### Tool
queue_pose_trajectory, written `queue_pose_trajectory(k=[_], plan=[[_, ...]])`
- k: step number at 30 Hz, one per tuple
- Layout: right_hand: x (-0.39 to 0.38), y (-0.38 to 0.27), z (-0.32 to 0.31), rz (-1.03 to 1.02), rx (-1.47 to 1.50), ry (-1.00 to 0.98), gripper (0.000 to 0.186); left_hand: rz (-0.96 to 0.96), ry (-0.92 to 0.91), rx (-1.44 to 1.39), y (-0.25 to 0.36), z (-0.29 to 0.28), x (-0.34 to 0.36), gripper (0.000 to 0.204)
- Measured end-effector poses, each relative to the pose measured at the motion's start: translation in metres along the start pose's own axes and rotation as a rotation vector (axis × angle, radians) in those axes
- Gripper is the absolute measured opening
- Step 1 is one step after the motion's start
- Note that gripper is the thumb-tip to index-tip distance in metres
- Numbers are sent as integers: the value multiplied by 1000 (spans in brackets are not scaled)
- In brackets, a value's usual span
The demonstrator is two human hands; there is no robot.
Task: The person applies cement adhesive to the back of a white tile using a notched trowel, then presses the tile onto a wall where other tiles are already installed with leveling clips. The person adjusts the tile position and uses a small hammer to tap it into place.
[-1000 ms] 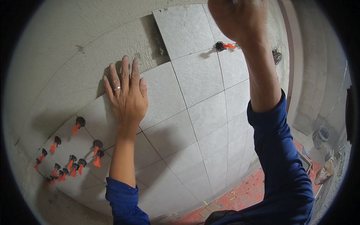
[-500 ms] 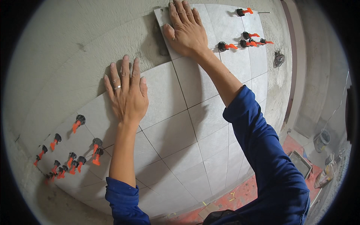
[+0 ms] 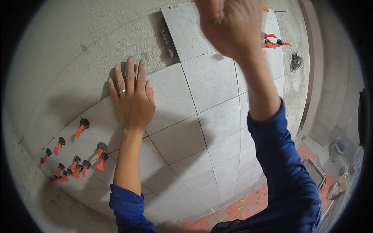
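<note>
My left hand [image 3: 132, 99] lies flat on a grey wall tile [image 3: 171, 97], fingers close together, a ring on one finger, nothing in it. My right hand [image 3: 233, 27] is lifted off the wall close to the camera, in front of the topmost grey tile [image 3: 186, 33]; its fingers are cut off by the upper edge. Orange and black levelling clips [image 3: 274, 42] stick out of the joints just right of that hand. Both forearms wear blue sleeves.
More levelling clips [image 3: 79, 165] cluster at the lower left of the tiled area. Bare grey plaster [image 3: 70, 50] lies above and left. A coiled cable [image 3: 296, 61] pokes from the wall at right. Below are a red floor [image 3: 252, 204], a tray [image 3: 315, 173] and a bucket [image 3: 337, 147].
Half a second ago my right hand lay flat on the topmost tile; now it is lifted off toward the camera. My left hand has stayed flat on its tile.
</note>
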State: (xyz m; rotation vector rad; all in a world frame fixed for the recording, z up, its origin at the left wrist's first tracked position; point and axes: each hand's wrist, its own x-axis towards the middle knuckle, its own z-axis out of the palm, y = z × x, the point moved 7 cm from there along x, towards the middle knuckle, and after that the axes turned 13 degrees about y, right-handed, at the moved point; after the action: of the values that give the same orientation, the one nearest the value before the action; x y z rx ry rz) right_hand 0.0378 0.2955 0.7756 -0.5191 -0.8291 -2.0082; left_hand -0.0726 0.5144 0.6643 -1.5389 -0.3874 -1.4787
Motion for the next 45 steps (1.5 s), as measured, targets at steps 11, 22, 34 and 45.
queue_pose_trajectory(k=[11, 22, 34, 45], plan=[[-122, 5, 81, 338, -39, -475, 69, -52, -35, -26, -2, 3, -2, 57], [-195, -34, -6, 402, 87, -684, 75, -17, -42, 10, -2, 2, 2, 53], [-171, -14, -13, 345, 130, -790, 70, 224, -170, -138, 103, 8, 63, 60], [-56, 19, 16, 257, 116, -49, 69, 165, -92, -59, 106, 15, 16, 61]])
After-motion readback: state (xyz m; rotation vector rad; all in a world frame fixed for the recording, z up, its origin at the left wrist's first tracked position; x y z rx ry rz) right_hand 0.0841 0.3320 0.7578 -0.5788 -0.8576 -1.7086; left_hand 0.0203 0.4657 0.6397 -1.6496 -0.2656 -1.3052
